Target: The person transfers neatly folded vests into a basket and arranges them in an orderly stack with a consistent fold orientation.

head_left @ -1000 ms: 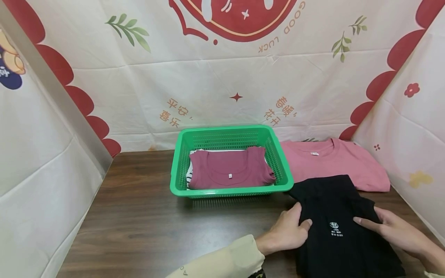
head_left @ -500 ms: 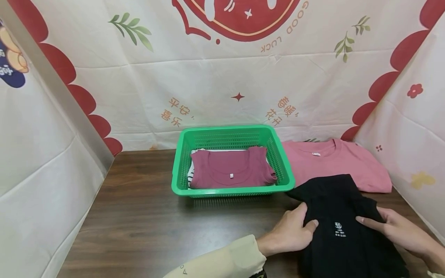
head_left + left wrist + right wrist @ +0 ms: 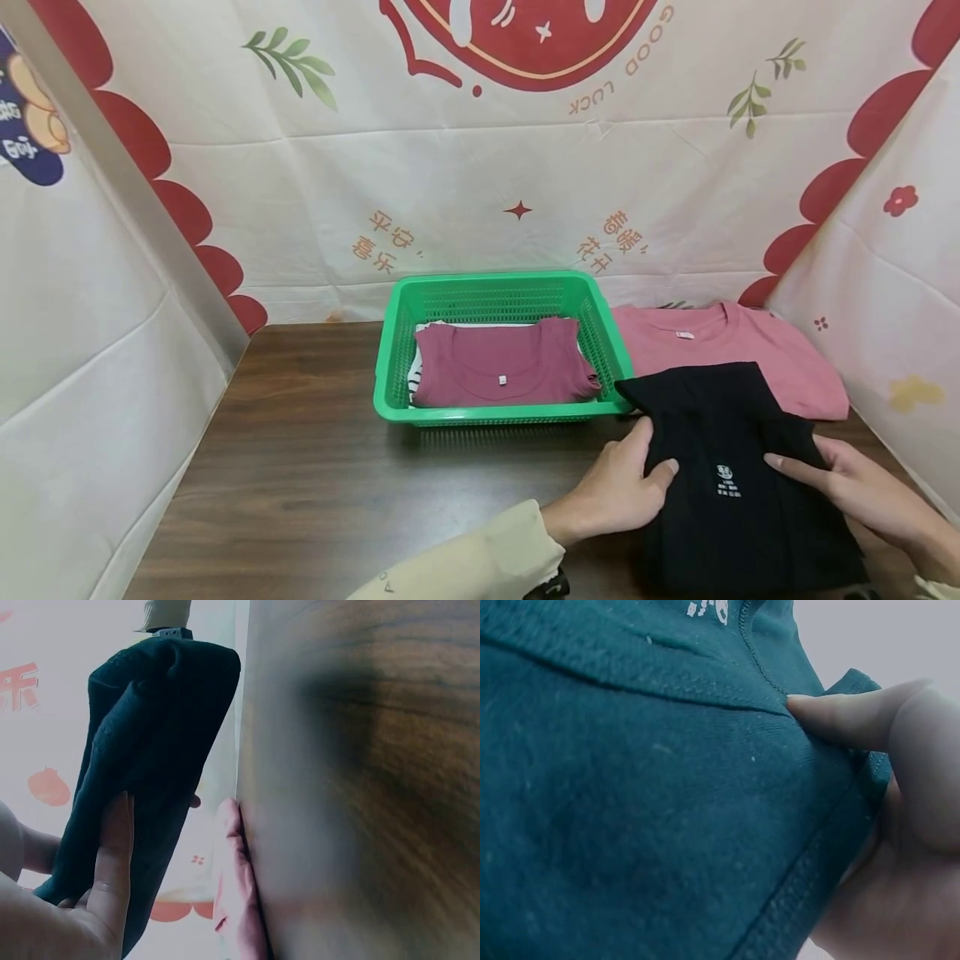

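A folded black top (image 3: 720, 500) with a small white print fills the lower right of the head view. My left hand (image 3: 618, 483) grips its left edge, thumb on the upper face and fingers underneath. On the opposite edge my right hand (image 3: 862, 492) pinches the cloth the same way. The left wrist view shows the folded black top (image 3: 154, 742) side on, raised off the wooden table (image 3: 390, 787). Close up in the right wrist view are a stitched seam of the black top (image 3: 652, 802) and my right thumb pressing it. The fingers under the cloth are mostly hidden.
A green plastic basket (image 3: 495, 413) stands at the back middle of the table, with a folded mauve top (image 3: 487, 358) over white and striped cloth inside. A pink shirt (image 3: 780, 350) lies at its right. Printed cloth walls (image 3: 450, 200) enclose the back and sides.
Both hands keep hold of the black top, which has risen slightly; its upper left corner now overlaps the basket's near right corner. The head view has shifted a little.
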Demonstrator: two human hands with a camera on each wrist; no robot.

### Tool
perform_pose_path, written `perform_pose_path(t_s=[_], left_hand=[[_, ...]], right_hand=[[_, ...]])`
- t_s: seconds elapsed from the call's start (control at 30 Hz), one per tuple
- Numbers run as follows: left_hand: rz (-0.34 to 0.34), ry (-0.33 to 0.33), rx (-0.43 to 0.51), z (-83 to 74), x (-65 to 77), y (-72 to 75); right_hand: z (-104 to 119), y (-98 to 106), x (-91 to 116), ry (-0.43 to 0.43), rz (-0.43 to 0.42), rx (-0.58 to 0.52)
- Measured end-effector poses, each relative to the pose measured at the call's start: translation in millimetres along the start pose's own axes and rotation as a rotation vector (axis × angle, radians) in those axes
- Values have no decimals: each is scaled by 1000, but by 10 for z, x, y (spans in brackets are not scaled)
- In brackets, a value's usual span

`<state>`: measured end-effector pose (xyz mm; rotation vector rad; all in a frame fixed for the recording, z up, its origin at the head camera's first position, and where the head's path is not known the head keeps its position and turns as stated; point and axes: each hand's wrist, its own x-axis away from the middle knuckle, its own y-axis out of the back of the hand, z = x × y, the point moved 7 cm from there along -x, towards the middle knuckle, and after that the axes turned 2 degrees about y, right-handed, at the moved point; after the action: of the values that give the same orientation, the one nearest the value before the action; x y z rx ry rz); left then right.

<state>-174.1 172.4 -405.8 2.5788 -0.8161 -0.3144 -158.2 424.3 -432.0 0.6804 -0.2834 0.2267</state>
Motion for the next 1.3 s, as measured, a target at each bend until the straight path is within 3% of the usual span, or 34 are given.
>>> perform_pose_path(t_s=[0.23, 0.83, 1.07, 1.3], left_hand=[[-47, 52, 3, 99, 23, 168], [-98, 128, 143, 268, 84, 491], [-129, 143, 211, 354, 113, 623], [-175, 179, 266, 402, 135, 798]], right_hand=[[150, -15, -48, 59, 8, -49], [562, -71, -278, 250, -47, 100], [687, -156, -375, 235, -3, -9], [806, -223, -456, 255, -18, 5]])
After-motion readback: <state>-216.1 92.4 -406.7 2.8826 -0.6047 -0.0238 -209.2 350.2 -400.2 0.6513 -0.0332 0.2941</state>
